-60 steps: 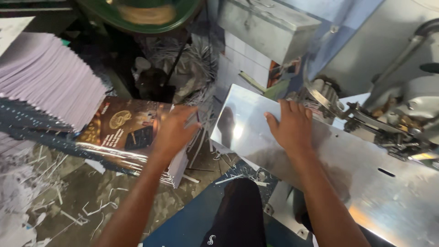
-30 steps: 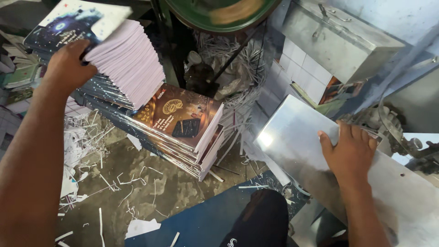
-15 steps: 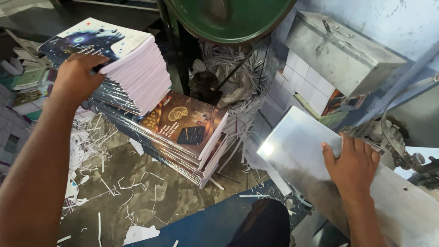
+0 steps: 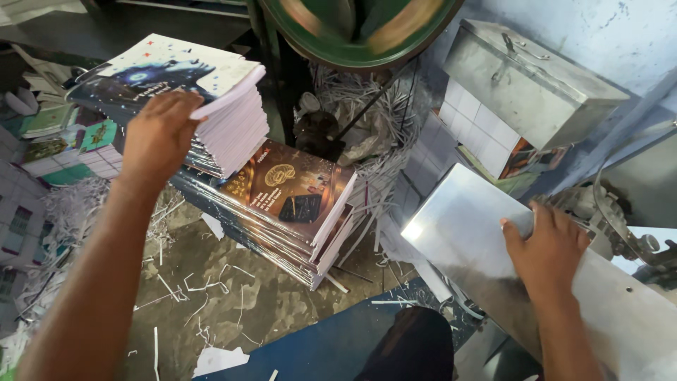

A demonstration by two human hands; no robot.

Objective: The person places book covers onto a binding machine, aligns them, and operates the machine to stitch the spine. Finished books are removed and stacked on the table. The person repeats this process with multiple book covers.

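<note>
My left hand (image 4: 159, 137) is gripping the top booklet (image 4: 176, 70) at the near edge of the tall stack (image 4: 233, 134). My right hand (image 4: 546, 247) is lying released, flat on the metal table (image 4: 458, 226), near its left edge.

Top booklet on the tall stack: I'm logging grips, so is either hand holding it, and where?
The left hand lifts the top booklet by its near edge; the right hand lies flat on the metal plate.
</note>
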